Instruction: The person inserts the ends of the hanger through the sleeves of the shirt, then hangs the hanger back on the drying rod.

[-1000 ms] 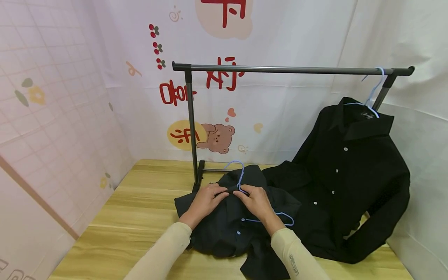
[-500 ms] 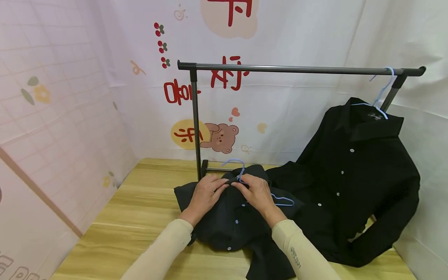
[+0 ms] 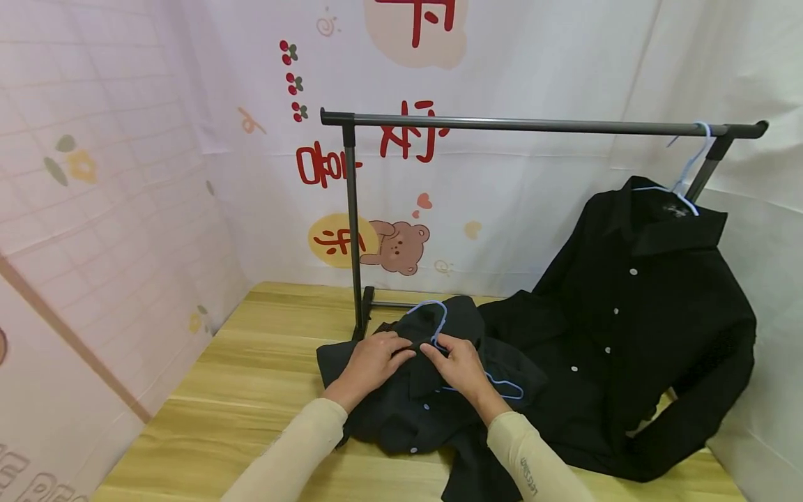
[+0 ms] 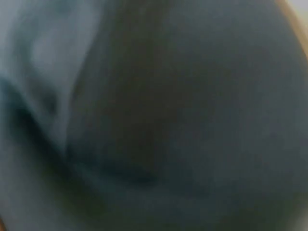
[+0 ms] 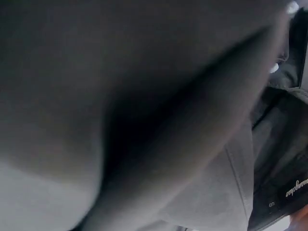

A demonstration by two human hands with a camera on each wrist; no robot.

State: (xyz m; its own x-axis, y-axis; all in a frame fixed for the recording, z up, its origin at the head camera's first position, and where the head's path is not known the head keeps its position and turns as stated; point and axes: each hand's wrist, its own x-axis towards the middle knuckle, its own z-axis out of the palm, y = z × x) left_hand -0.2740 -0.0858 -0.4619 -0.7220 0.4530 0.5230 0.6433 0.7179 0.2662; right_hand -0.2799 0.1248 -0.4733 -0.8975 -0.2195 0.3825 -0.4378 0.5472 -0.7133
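Note:
A black button-up shirt (image 3: 395, 422) lies bunched on the table, with a light blue hanger (image 3: 511, 397) partly inside it. My left hand (image 3: 373, 359) pinches the cloth near the collar between thumb and fingers. Just to its right, my right hand (image 3: 461, 366) pinches the shirt by the hanger's neck, its fingertips close to the base of the hook. The hook rises above both hands, and cloth hides part of the hanger. In the left wrist view, blurred dark cloth (image 4: 202, 106) fills the picture. Folds, buttons and a label (image 5: 294, 188) show in the right wrist view.
A dark metal clothes rack (image 3: 539, 125) spans the back of the wooden table (image 3: 213, 390). Another black shirt (image 3: 677, 300) hangs at its right end on a light blue hanger (image 3: 688, 171), its lower part spread on the table next to the bunched shirt. Printed cloth walls stand behind.
Both hands lifted the collar area and hanger slightly, then lowered them again. The hook now sits a bit lower, and the front of the shirt has shifted. The hanging shirt stays put.

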